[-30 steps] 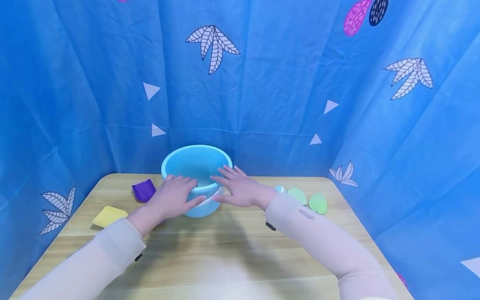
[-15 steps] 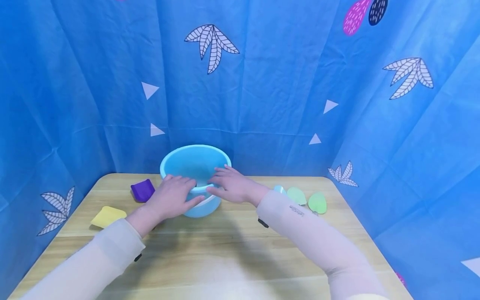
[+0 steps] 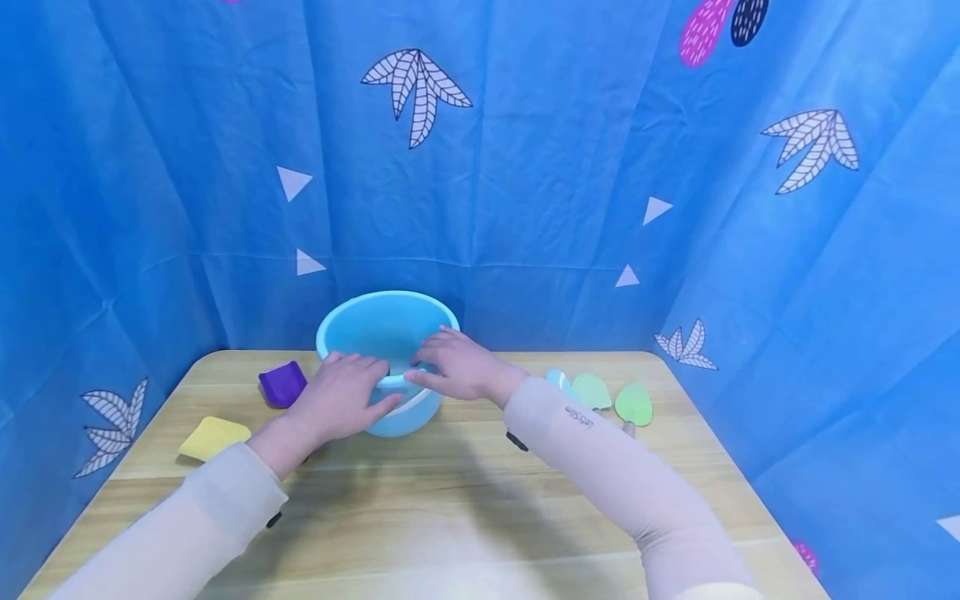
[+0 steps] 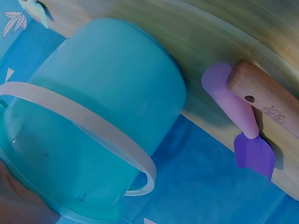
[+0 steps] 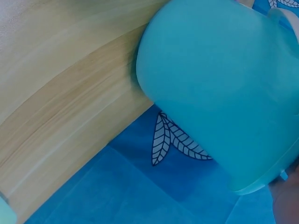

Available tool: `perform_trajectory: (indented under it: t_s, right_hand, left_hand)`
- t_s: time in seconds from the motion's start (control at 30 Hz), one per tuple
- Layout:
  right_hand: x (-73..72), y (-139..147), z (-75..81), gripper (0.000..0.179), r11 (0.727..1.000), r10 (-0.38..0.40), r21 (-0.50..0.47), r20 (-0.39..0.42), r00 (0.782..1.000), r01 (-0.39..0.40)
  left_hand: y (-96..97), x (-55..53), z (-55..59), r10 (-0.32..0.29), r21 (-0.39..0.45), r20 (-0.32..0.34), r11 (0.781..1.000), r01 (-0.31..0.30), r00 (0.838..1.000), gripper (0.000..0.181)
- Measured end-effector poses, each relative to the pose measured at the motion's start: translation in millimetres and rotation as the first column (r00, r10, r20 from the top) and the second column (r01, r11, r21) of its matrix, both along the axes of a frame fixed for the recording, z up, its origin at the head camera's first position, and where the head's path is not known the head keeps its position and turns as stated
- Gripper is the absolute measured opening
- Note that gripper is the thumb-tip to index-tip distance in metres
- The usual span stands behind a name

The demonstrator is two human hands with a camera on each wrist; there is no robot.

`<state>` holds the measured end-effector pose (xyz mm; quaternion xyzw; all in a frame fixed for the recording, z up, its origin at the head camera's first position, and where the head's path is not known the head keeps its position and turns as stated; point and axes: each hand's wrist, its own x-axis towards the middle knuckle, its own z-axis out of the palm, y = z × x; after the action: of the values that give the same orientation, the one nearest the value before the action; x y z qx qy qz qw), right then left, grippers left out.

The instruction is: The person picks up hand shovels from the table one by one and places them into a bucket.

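Note:
A light-blue bucket stands upright near the table's far edge. Its white handle hangs down on the near side. My left hand holds the near-left rim, fingers hooked over the edge and thumb outside. On the right side of the rim, my right hand grips with curled fingers inside and the thumb low on the near edge. Each wrist view catches only a corner of its hand beside the bucket wall; most fingertips are hidden.
Left of the bucket lie a purple toy shovel with a lilac handle and a yellow blade. A wooden handle crosses the lilac one. Right lie two green leaf-shaped blades and a light-blue piece. Blue curtain borders the table.
My right hand has moved left onto the rim, its spread fingers curling over the edge. The left hand keeps its place on the bucket. The head view has shifted slightly.

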<state>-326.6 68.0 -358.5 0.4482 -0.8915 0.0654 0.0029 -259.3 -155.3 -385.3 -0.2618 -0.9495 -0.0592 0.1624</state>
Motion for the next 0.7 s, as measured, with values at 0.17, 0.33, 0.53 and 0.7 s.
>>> perform_trajectory:
  t_s: [0.17, 0.33, 0.53, 0.7]
  right_hand:
    - [-0.2, -1.2, -3.7, 0.053, 1.0, 0.002, 0.022, -0.009, 1.0, -0.002]
    - [-1.0, -2.1, -6.4, 0.054, 0.999, 0.0, 0.04, -0.032, 0.999, 0.002]
    - [-0.6, -2.9, -4.5, 0.054, 0.998, 0.019, 0.065, -0.064, 0.998, -0.015]
    - [-1.1, -3.1, -3.1, 0.052, 0.996, 0.023, 0.086, -0.054, 0.998, -0.018]
  left_hand:
    - [-0.3, 0.6, 0.9, 0.003, 0.002, 0.009, 1.0, -0.003, 1.0, 0.033]
    - [-0.9, 0.3, 2.2, 0.003, 0.002, 0.009, 1.0, -0.003, 1.0, 0.032]
    - [-2.6, -0.1, 3.2, -0.004, 0.01, 0.014, 1.0, 0.004, 1.0, 0.035]
    - [-5.4, -1.9, 2.7, -0.027, 0.016, 0.027, 1.0, 0.027, 0.999, 0.042]
